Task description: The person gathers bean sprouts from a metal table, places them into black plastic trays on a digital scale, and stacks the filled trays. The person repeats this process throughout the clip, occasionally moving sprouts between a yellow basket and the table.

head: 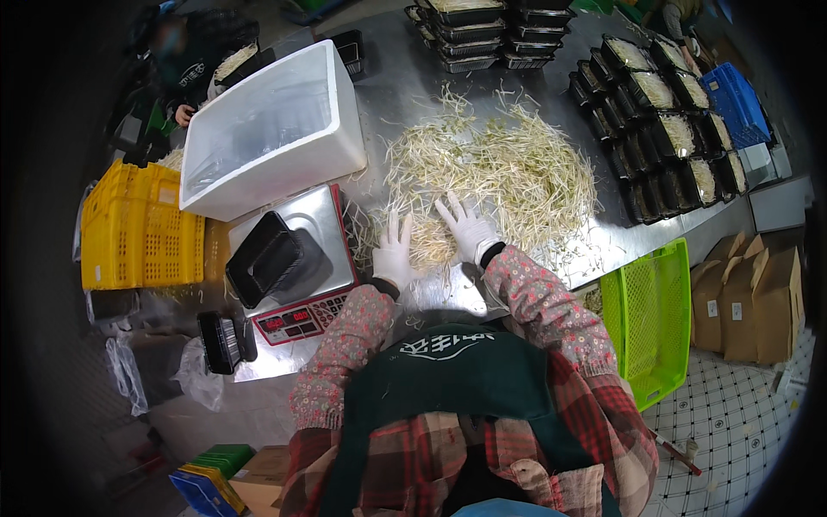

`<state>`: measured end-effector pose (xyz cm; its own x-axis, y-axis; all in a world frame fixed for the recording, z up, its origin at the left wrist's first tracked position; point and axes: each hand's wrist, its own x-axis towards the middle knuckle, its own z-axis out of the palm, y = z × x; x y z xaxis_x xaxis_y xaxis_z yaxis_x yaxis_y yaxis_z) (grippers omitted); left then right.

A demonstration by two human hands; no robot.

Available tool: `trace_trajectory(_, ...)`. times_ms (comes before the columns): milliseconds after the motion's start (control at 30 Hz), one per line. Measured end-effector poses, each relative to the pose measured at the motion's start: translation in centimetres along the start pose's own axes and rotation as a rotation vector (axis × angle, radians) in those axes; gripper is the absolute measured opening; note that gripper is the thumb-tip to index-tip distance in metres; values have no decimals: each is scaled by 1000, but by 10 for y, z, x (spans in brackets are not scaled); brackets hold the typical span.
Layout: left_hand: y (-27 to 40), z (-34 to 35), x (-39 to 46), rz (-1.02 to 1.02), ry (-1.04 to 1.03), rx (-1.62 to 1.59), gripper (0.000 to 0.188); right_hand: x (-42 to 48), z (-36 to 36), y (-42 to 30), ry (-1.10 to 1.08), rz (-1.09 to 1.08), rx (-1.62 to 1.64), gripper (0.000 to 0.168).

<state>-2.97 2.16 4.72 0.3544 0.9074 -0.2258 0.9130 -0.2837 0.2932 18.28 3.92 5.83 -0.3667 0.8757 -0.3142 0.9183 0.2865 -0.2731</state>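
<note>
A large loose heap of bean sprouts [510, 168] lies on the stainless steel table [387, 52]. Both hands wear white gloves and rest at the heap's near edge, with a small bunch of sprouts between them. My left hand [392, 249] has its fingers extended, touching the left side of that bunch. Spread fingers of my right hand [470, 226] lie on the sprouts at its right side. Left of my hands, a black plastic tray [263, 258] sits tilted on a digital scale [316, 226] with a lit red display.
Beyond the scale stands a white foam box [271, 174], beside a yellow crate [142, 226]. Black trays of sprouts [652, 90] are stacked right and at the back [471, 32]. A green crate [652, 323] and paper bags [756, 304] stand right. Other people work beyond the table.
</note>
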Motion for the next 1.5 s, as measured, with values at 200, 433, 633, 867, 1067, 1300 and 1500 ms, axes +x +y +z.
trace_trajectory(200,-25,29,15,-19,169,-176,19,16,8,20,-50,-56,156,31)
trace_trajectory(433,-28,13,-43,201,330,-437,24,-20,-41,73,308,165,643,26)
trace_trajectory(633,19,-7,-22,209,335,-329,46,6,-16,29,30,21,382,46)
trace_trajectory(867,-22,-72,-103,28,617,-677,32,-3,-7,27,107,31,132,108)
trace_trajectory(1067,-100,-118,-161,-382,1190,-347,39,4,18,-26,96,-55,-55,93)
trace_trajectory(1300,-190,-102,-188,-826,922,-990,64,22,22,10,189,-11,356,43)
trace_trajectory(1500,-202,-88,-170,-651,909,-1389,48,3,-60,-14,231,-93,1176,40)
